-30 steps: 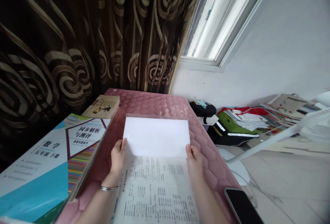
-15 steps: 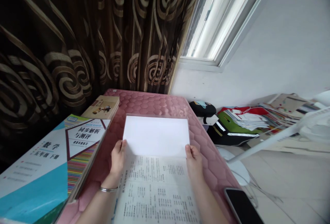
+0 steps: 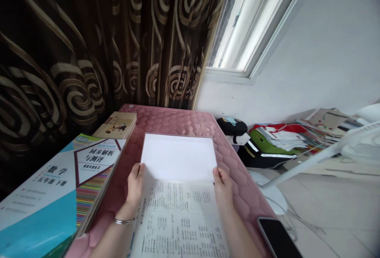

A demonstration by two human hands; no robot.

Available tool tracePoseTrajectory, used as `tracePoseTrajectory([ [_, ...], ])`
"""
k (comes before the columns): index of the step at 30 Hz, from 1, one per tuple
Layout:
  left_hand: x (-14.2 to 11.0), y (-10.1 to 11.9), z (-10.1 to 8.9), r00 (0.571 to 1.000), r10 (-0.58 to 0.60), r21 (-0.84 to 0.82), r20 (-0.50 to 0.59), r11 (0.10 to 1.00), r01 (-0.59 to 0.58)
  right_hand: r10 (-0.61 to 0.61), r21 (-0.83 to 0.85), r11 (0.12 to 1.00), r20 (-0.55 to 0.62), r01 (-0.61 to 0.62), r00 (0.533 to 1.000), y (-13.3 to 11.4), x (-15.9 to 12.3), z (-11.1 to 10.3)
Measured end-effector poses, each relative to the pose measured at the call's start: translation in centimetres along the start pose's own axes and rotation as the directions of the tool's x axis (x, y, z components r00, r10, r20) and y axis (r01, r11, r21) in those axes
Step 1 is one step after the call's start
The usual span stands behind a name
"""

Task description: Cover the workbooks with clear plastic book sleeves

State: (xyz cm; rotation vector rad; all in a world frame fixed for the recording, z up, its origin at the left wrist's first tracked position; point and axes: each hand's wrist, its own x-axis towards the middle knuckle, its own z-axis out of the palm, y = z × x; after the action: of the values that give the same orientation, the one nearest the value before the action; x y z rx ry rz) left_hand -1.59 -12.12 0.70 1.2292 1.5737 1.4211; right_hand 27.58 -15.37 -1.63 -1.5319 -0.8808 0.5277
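Observation:
A large printed sheet point(image 3: 181, 218) lies on the pink quilted table point(image 3: 178, 121), its far end folded over so the blank white back point(image 3: 178, 157) faces up. My left hand point(image 3: 135, 186) pinches the left end of the fold line, and my right hand point(image 3: 222, 186) pinches the right end. Both hands have fingers closed on the paper's edges. A thin bracelet circles my left wrist.
A stack of workbooks point(image 3: 59, 186) and a small tan book point(image 3: 117, 124) lie on the table's left side. A black phone point(image 3: 277, 236) rests at the table's right edge. A dark patterned curtain point(image 3: 89, 40) hangs behind. Bags, papers point(image 3: 282, 137) and a white fan stand point(image 3: 299, 165) crowd the floor on the right.
The view has tilted slightly; the hands and the folded sheet stay in the same hold.

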Motion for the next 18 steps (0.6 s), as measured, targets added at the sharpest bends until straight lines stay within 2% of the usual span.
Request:
tracePoseTrajectory([
  [9,0.02,0.02,0.11,1.000,-0.018,-0.025,0.020,1.000,0.018,-0.061,-0.144,0.988,-0.027,0.057,0.998,-0.42,-0.05,0.23],
  [15,0.28,-0.49,0.26,1.000,-0.013,-0.009,0.016,1.000,0.014,-0.051,-0.048,0.998,-0.010,0.051,0.999,-0.68,0.00,0.14],
  [18,0.30,-0.56,0.35,1.000,-0.008,0.013,0.010,1.000,0.008,-0.051,-0.065,0.997,-0.016,0.049,0.999,-0.65,-0.01,0.13],
])
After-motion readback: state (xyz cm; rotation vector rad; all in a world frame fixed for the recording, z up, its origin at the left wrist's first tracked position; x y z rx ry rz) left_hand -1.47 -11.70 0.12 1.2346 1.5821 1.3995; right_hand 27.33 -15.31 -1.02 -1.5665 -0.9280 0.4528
